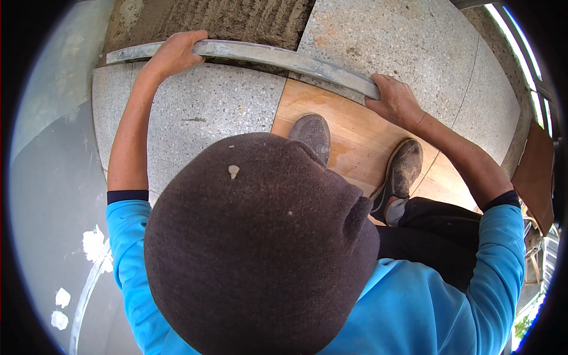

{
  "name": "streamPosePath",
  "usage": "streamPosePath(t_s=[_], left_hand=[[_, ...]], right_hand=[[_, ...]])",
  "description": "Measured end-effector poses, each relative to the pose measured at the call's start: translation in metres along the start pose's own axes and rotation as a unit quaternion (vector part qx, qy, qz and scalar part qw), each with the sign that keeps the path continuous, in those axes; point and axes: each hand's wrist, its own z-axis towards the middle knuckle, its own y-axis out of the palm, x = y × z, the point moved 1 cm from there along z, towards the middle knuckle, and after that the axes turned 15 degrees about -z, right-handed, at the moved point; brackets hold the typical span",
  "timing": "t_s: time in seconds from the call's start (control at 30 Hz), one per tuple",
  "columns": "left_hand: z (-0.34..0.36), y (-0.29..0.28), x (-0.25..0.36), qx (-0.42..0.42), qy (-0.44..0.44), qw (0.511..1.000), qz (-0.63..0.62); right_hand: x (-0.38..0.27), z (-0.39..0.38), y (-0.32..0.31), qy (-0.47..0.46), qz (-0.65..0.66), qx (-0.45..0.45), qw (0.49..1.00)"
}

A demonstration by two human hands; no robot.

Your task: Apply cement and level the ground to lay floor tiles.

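Note:
A long grey metal straightedge (pixel 254 53) spans the floor in front of me, its curve partly from the lens. My left hand (pixel 177 54) grips it left of its middle, thumb and fingers round the bar. At its right end my right hand (pixel 395 100) is closed round the bar. Behind the bar lies a bed of brown mortar (pixel 236 21) with combed ridges. On the near side is a speckled grey floor tile (pixel 201 97). The bar's right part lies over another speckled tile (pixel 378 35); whether it touches cannot be told.
Wood-patterned tiles (pixel 349 118) lie under my two shoes (pixel 312 136). A grey wall (pixel 53 171) with white patches rises at the left. At the far right stand a brown panel (pixel 534 177) and metal bars. A dark cap (pixel 254 248) hides much of the lower middle.

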Motion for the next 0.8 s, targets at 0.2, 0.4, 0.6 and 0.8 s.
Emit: streamPosePath(t_s=[0.2, 0.4, 0.6, 0.8], left_hand=[[0.001, 0.009, -0.003, 0.037, 0.038, 0.998, 0.024], [0.001, 0.018, -0.021, 0.091, 0.087, 0.991, 0.052], [0.010, 0.020, -0.019, 0.048, 0.016, 0.997, 0.059], [0.020, 0.019, -0.024, 0.075, 0.041, 0.994, 0.065]], right_hand=[[0.000, 0.001, -0.003, -0.005, -0.012, 0.014, 1.000], [-0.003, 0.004, -0.006, 0.007, -0.013, -0.019, 1.000], [0.003, 0.006, -0.005, -0.003, -0.021, 0.004, 1.000], [0.007, 0.015, -0.015, 0.004, -0.040, 0.000, 0.999]])
